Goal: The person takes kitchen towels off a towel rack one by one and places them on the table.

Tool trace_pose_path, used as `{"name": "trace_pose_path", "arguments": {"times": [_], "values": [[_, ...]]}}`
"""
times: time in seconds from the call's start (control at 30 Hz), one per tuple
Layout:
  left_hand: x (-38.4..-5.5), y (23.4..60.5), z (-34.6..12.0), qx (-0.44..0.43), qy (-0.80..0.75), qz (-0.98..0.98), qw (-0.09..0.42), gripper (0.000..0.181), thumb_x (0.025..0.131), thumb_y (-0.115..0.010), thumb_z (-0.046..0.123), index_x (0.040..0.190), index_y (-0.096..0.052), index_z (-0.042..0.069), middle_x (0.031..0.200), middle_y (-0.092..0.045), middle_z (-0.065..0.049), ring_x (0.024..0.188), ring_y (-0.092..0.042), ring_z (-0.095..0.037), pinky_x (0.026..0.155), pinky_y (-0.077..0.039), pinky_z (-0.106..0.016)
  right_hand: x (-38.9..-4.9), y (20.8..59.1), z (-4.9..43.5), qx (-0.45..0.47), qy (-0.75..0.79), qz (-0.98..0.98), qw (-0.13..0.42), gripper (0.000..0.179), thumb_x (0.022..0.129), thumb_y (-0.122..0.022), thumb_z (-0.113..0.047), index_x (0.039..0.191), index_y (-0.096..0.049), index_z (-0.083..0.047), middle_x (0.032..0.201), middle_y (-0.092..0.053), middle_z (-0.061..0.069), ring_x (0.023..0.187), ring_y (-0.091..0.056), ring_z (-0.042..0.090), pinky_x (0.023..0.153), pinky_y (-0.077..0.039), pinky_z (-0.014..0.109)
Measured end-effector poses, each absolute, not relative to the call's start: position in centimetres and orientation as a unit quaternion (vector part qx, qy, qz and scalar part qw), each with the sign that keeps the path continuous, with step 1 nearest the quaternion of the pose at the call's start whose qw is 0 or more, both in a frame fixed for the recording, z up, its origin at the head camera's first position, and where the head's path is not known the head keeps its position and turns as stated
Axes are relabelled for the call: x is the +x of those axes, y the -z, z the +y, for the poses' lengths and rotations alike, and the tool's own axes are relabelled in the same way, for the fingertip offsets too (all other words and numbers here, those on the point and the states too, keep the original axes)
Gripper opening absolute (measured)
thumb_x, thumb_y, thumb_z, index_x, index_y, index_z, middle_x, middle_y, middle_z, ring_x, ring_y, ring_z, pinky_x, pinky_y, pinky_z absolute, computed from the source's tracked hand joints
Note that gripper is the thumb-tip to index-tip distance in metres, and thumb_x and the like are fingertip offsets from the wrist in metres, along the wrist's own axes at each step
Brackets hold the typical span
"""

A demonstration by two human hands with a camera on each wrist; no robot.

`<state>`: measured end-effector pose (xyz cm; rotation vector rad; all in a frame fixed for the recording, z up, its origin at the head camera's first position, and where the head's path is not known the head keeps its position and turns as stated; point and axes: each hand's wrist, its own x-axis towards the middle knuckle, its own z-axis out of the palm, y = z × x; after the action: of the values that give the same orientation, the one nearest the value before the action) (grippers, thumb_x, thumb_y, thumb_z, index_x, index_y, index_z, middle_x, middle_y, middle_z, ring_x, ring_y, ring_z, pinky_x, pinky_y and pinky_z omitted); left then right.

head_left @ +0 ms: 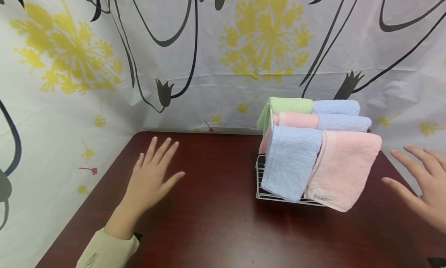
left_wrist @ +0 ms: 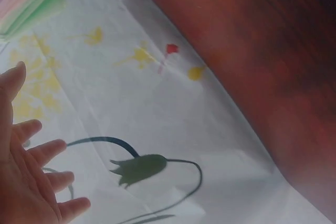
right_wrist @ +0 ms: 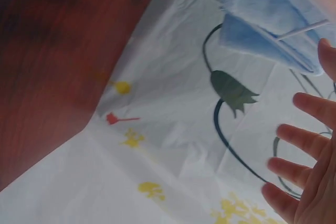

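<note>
My left hand [head_left: 150,179] hovers over the left part of the table, fingers spread, holding nothing. Off the table's right side my right hand [head_left: 425,183] is spread too, partly cut by the frame edge, with its thumb toward the towels. Between them, nearer the right hand, stands a white wire rack [head_left: 259,177] draped with small towels. A blue towel [head_left: 292,161] and a pink towel [head_left: 345,167] hang in front. Behind them are another pink towel [head_left: 297,120], a second blue towel [head_left: 343,122], a green towel [head_left: 290,104] and a third blue towel [head_left: 336,106].
The dark reddish-brown table [head_left: 209,214] carries the rack on its right half. A white cloth [head_left: 209,59] with yellow flowers and grey stems hangs behind and along the left side of the table.
</note>
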<state>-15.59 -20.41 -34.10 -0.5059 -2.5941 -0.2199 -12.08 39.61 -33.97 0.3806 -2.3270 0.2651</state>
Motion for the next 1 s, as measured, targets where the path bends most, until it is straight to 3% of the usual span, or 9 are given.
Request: {"name": "trace_pose_path", "arguments": {"times": [0.2,0.27,0.33,0.43,0.57,0.67,0.8,0.9,1.0], "values": [[-16.3,33.5,-18.5,-0.222,0.111,-0.925,0.286,0.075,0.09,-0.068,0.045,0.153,-0.038,0.019,0.154,-0.045,-0.006,0.149,-0.03,-0.035,0.096,-0.047,-0.065,-12.2,33.1,38.6,0.153,-0.14,-0.9,0.385,0.06,0.098,-0.056,-0.051,0.137,-0.059,-0.005,0.125,-0.056,0.033,0.127,-0.045,0.054,0.124,-0.021,0.047],[-16.6,33.3,-17.9,-0.235,0.123,-0.917,0.297,0.073,0.09,-0.068,0.044,0.152,-0.041,0.017,0.152,-0.048,-0.007,0.147,-0.033,-0.034,0.091,-0.05,-0.063,-12.3,32.7,38.3,0.159,-0.153,-0.894,0.389,0.052,0.096,-0.063,-0.039,0.135,-0.06,-0.005,0.123,-0.059,0.033,0.134,-0.048,0.039,0.124,-0.022,0.032],[-16.8,33.2,-17.4,-0.245,0.135,-0.911,0.304,0.072,0.09,-0.069,0.042,0.151,-0.042,0.016,0.151,-0.05,-0.007,0.147,-0.035,-0.033,0.09,-0.051,-0.061,-12.4,32.3,38.0,0.169,-0.172,-0.887,0.394,0.048,0.093,-0.068,-0.03,0.133,-0.062,-0.004,0.12,-0.06,0.034,0.139,-0.046,0.013,0.119,-0.021,0.018],[-17.0,33.0,-16.5,-0.255,0.15,-0.903,0.311,0.07,0.09,-0.069,0.04,0.15,-0.044,0.015,0.149,-0.052,-0.006,0.145,-0.037,-0.03,0.089,-0.053,-0.059,-12.6,31.7,37.7,0.178,-0.188,-0.88,0.398,0.045,0.092,-0.069,-0.023,0.13,-0.064,-0.001,0.117,-0.061,0.037,0.129,-0.033,-0.019,0.11,-0.019,0.006],[-17.2,32.5,-15.2,-0.269,0.164,-0.894,0.32,0.067,0.091,-0.07,0.038,0.148,-0.046,0.013,0.146,-0.054,-0.006,0.144,-0.04,-0.03,0.09,-0.054,-0.057,-12.9,31.4,37.2,0.174,-0.195,-0.881,0.393,0.043,0.09,-0.071,-0.014,0.129,-0.063,0.002,0.115,-0.062,0.037,0.122,-0.03,-0.027,0.1,-0.022,0.001],[-17.4,31.8,-13.9,-0.282,0.169,-0.886,0.327,0.065,0.091,-0.069,0.038,0.147,-0.047,0.012,0.145,-0.056,-0.006,0.142,-0.042,-0.03,0.09,-0.055,-0.056,-13.1,31.5,36.9,0.168,-0.217,-0.881,0.386,0.042,0.087,-0.071,-0.005,0.128,-0.064,0.002,0.128,-0.068,0.0,0.118,-0.034,-0.027,0.088,-0.021,0.0],[-17.5,31.0,-12.4,-0.299,0.187,-0.875,0.331,0.062,0.092,-0.069,0.036,0.146,-0.049,0.011,0.143,-0.057,-0.006,0.14,-0.045,-0.03,0.092,-0.055,-0.054,-13.4,31.5,36.3,0.169,-0.281,-0.867,0.375,0.043,0.085,-0.069,0.004,0.128,-0.067,-0.006,0.12,-0.049,-0.043,0.115,-0.042,-0.023,0.088,-0.028,-0.003],[-17.7,30.6,-11.3,-0.307,0.212,-0.87,0.321,0.06,0.093,-0.068,0.035,0.145,-0.05,0.011,0.142,-0.058,-0.006,0.139,-0.046,-0.028,0.095,-0.053,-0.053,-13.3,31.3,35.9,0.164,-0.316,-0.859,0.367,0.048,0.086,-0.068,0.006,0.13,-0.066,-0.015,0.118,-0.052,-0.041,0.113,-0.046,-0.021,0.09,-0.029,-0.006],[-17.8,30.4,-10.3,-0.309,0.242,-0.868,0.304,0.059,0.094,-0.067,0.034,0.145,-0.05,0.012,0.143,-0.057,-0.004,0.139,-0.046,-0.025,0.101,-0.05,-0.05,-13.3,31.0,35.3,0.16,-0.339,-0.853,0.362,0.046,0.088,-0.066,0.006,0.131,-0.065,-0.013,0.117,-0.054,-0.04,0.111,-0.047,-0.02,0.09,-0.031,-0.006]]}}
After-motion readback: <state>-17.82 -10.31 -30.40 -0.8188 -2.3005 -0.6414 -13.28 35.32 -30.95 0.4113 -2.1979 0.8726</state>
